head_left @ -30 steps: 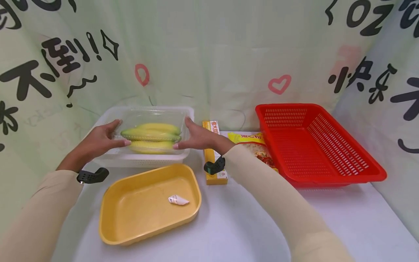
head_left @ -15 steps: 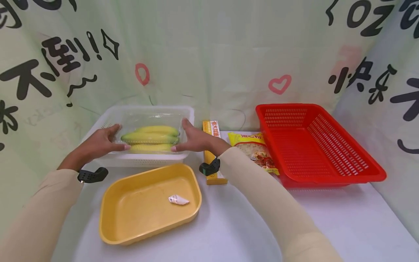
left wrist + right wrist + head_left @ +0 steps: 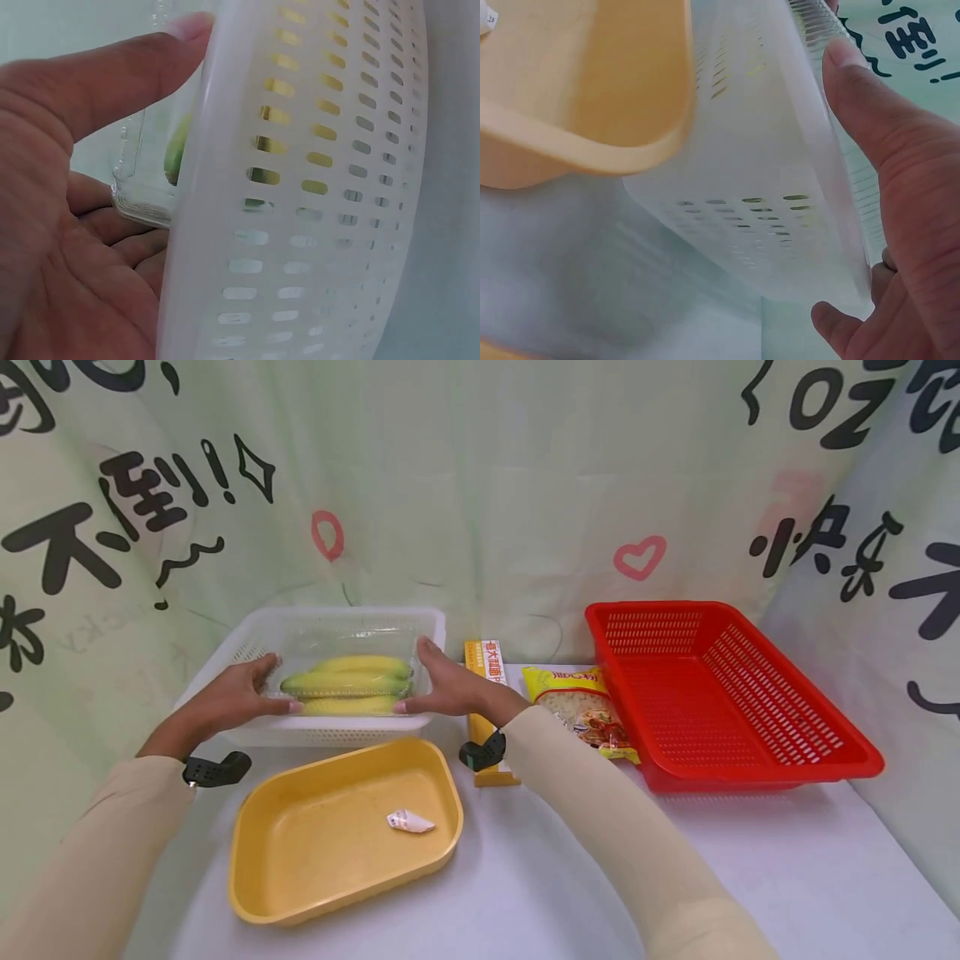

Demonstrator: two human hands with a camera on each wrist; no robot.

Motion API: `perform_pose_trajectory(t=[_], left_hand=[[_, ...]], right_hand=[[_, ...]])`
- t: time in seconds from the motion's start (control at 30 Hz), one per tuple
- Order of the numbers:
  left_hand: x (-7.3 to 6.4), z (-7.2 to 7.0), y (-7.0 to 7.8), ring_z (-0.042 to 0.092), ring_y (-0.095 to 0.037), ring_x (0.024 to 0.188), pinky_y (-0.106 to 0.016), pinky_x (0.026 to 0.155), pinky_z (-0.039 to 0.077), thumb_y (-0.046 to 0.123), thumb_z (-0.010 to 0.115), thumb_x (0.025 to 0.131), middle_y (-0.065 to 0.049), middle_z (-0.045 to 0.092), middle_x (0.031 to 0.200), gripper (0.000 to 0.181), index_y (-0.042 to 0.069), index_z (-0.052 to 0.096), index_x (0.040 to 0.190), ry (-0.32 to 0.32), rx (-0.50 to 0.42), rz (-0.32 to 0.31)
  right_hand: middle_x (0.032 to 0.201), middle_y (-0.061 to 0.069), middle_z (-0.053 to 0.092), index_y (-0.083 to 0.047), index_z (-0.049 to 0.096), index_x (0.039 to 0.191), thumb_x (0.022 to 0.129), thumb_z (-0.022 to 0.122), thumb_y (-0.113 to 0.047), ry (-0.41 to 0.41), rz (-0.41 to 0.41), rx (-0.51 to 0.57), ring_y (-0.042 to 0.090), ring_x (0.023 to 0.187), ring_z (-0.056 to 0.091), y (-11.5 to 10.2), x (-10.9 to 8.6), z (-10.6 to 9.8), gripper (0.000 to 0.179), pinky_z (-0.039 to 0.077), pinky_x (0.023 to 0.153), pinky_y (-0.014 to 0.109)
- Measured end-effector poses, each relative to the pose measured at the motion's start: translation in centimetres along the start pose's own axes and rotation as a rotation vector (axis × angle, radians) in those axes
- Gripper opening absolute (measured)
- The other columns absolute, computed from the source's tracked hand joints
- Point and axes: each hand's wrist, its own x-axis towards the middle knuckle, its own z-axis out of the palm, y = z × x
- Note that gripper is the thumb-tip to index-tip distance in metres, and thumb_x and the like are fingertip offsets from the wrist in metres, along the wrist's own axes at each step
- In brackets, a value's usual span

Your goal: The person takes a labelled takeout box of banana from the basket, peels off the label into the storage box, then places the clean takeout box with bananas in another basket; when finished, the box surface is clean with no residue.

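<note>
A clear plastic box [image 3: 348, 643] holds several long yellow fruits with green ends [image 3: 347, 683], which look like bananas. It sits within the white perforated basket [image 3: 375, 727] at the back left. My left hand [image 3: 236, 697] grips the box's left end, with the thumb along the near side. At the opposite end my right hand [image 3: 457, 683] holds the box, its thumb also toward the near side. In the left wrist view the basket wall [image 3: 315, 180] hides part of the box. The right wrist view shows the thumb [image 3: 870, 105] against the clear box edge.
In front stands a yellow tray [image 3: 315, 852] with a small white-and-pink packet [image 3: 410, 821]. A yellow-and-white carton [image 3: 480, 727] and a yellow food bag [image 3: 585, 710] lie right of the basket. A red basket [image 3: 690, 693] stands farther right, before the curtain [image 3: 517, 502].
The clear box has sunk slightly into the white basket with both hands on it. My right hand and forearm have shifted a little left, showing more of the food bag.
</note>
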Motion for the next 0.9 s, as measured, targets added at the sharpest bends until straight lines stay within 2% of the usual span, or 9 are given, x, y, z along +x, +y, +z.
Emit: perform_pose_trajectory(t=[0.3,0.67,0.9], left_hand=[[0.2,0.0,0.6,0.026,-0.055,0.133,-0.064,0.102,0.031,0.045,0.072,0.085,-0.034,0.013,0.154,0.109,-0.009,0.004,0.151,0.023,0.033,-0.043],[0.4,0.4,1.0,0.028,-0.055,0.133,-0.064,0.103,0.031,0.044,0.073,0.085,-0.033,0.015,0.154,0.108,-0.008,0.006,0.152,0.045,0.048,-0.007],[1.0,0.5,1.7,0.028,-0.051,0.135,-0.061,0.105,0.03,0.046,0.073,0.085,-0.027,0.013,0.157,0.107,-0.005,0.008,0.153,0.061,0.042,0.024]], right_hand=[[0.162,0.006,-0.009,-0.005,-0.006,0.155,0.088,0.07,-0.044,0.009,0.003,0.005,0.014,0.147,-0.004,0.2,-0.2,-0.1,0.108,0.006,0.117,0.03],[0.162,0.004,-0.006,-0.008,-0.004,0.156,0.088,0.07,-0.046,0.028,0.032,0.06,0.014,0.147,0.0,0.3,-0.6,-0.1,0.107,0.01,0.117,0.031],[0.162,0.003,-0.008,-0.008,-0.006,0.155,0.088,0.069,-0.047,0.06,0.021,0.06,0.013,0.147,-0.002,0.5,-1.5,-1.2,0.108,0.009,0.117,0.032]])
